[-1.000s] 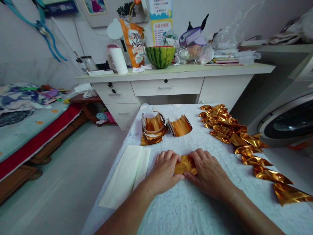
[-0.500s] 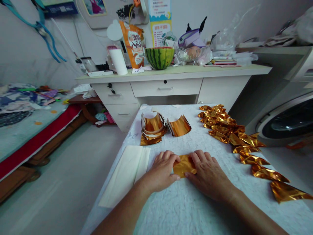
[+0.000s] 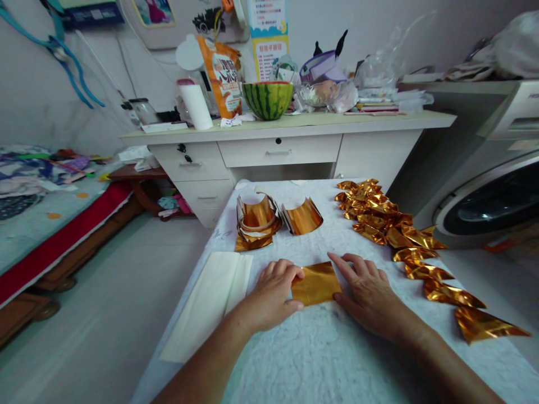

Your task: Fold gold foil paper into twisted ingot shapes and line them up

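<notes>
A sheet of gold foil paper point(image 3: 316, 285) lies flat on the cloth-covered table between my hands. My left hand point(image 3: 275, 289) grips its left end, fingers curled at the upper corner and thumb at the lower one. At the other end, my right hand point(image 3: 366, 289) has its fingers stretched and spread, the thumb touching the lower right corner. Left of my left hand lies a stack of pale paper point(image 3: 204, 306). Beyond my hands stand a curled bundle of gold foil sheets point(image 3: 257, 221) and a smaller curled stack of gold foil point(image 3: 303, 217).
Folded gold foil pieces point(image 3: 374, 221) run in a row down the table's right side. Behind the table stands a desk point(image 3: 278, 151) with a cut watermelon point(image 3: 268, 101) on it. A washing machine point(image 3: 484, 185) is at the right, a bed point(image 3: 54, 235) at the left.
My right hand has shifted right and its fingers have lifted and spread, uncovering more of the foil sheet. My left hand keeps its place at the left end. The view has turned slightly right.
</notes>
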Demonstrator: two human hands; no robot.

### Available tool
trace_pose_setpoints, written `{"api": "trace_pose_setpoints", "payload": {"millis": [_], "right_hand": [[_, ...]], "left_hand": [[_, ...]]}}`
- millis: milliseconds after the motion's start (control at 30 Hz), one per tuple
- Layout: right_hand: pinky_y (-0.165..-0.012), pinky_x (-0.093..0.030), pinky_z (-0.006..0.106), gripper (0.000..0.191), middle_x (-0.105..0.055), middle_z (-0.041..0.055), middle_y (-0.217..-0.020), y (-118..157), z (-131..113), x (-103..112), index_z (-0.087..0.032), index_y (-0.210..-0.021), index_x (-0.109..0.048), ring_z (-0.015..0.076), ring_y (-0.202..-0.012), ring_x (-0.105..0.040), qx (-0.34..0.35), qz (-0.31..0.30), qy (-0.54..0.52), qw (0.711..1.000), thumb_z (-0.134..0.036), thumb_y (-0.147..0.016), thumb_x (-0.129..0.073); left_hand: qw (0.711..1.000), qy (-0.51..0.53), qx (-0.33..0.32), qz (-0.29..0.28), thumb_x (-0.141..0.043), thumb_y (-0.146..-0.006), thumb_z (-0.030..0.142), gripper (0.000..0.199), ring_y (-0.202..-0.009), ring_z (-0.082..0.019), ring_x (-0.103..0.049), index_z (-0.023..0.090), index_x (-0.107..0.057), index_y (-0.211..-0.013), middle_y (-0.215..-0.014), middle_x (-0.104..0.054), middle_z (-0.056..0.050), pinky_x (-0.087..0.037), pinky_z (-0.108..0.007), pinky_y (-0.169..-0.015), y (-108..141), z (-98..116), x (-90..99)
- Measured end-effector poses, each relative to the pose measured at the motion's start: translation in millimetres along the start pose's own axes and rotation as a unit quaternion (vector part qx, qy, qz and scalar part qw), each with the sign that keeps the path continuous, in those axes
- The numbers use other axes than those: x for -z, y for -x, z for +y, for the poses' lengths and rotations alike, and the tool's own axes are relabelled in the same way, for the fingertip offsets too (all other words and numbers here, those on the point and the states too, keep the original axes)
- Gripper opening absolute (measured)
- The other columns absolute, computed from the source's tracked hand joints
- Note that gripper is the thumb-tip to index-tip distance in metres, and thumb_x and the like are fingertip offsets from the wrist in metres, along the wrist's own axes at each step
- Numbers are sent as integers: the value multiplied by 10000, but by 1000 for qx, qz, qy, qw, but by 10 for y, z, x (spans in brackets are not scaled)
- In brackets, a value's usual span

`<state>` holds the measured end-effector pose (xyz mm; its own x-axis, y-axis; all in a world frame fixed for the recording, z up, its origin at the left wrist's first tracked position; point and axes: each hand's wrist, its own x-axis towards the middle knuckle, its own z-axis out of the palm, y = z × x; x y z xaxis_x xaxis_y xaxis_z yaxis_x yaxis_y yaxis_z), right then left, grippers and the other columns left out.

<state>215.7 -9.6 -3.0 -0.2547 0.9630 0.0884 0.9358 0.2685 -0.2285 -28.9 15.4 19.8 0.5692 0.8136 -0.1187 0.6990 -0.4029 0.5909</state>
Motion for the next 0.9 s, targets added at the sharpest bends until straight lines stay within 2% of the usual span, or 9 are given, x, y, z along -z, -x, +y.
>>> {"api": "trace_pose_setpoints", "payload": {"millis": [200, 333, 400, 467, 500, 600, 700, 900], "right_hand": [[-885, -432, 483, 674, -474, 133, -1337, 13, 97, 28, -313, -1479, -310, 315, -1116, -495, 6, 2, 0, 1000, -239, -849, -538], [-940, -413, 473, 662, -450, 136, -1339, -7, 162, 68, -252, -1463, -303, 297, -1150, -471, 25, 5, -46, 999, -180, -837, -506], [-963, -399, 470, 594, -451, 145, -1304, -21, 152, 110, -194, -1385, -369, 296, -1157, -453, 29, 33, -84, 996, -187, -811, -521], [-954, -396, 468, 453, -476, 138, -1235, -30, 90, 166, -180, -1228, -467, 297, -1136, -449, 33, 59, -113, 991, -197, -782, -547], [-936, -399, 460, 365, -493, 123, -1194, -33, 44, 194, -192, -1133, -508, 291, -1106, -459, 46, 55, -126, 989, -197, -773, -561], [-874, -404, 413, 166, -550, 72, -1075, -36, -103, 251, -218, -913, -557, 254, -1010, -487, 92, -11, -150, 984, -146, -764, -572], [-836, -395, 391, 152, -582, 57, -1025, -45, -174, 248, -220, -886, -575, 238, -951, -499, 106, -50, -155, 981, -136, -761, -597], [-840, -394, 383, 126, -619, 46, -1032, -69, -118, 197, -242, -957, -632, 228, -958, -521, 112, -48, -159, 980, -188, -845, -606]], "left_hand": [[1000, 2, -9, 3, -645, -767, 229, 410, -1121, -228, -426, 263, -493, -1146, -1194, -479, -23, -350, -383, -1015, -3, -23, -18], [1000, 4, -18, 8, -637, -760, 227, 419, -1118, -228, -426, 262, -496, -1153, -1186, -477, -29, -350, -375, -1016, 8, -33, -12], [1000, 4, -18, 11, -644, -741, 228, 437, -1114, -233, -425, 260, -499, -1153, -1176, -478, -33, -349, -379, -1016, 13, -24, -9], [1000, 3, -16, 14, -679, -707, 255, 474, -1101, -241, -427, 264, -504, -1148, -1161, -481, -32, -358, -384, -1003, 16, -10, -15], [1000, 3, -14, 18, -702, -687, 275, 495, -1090, -244, -429, 266, -507, -1142, -1152, -482, -31, -364, -386, -992, 15, -3, -21], [999, -2, -7, 32, -755, -640, 323, 529, -1049, -247, -438, 264, -519, -1109, -1125, -487, -27, -380, -386, -953, 11, 11, -49], [999, -4, -4, 46, -767, -637, 328, 496, -1022, -241, -445, 259, -535, -1069, -1105, -496, -25, -386, -376, -923, 7, 14, -76], [997, -12, -20, 76, -790, -656, 292, 313, -1021, -234, -460, 249, -608, -907, -1065, -533, -10, -366, -376, -911, 24, 53, -86]]}}
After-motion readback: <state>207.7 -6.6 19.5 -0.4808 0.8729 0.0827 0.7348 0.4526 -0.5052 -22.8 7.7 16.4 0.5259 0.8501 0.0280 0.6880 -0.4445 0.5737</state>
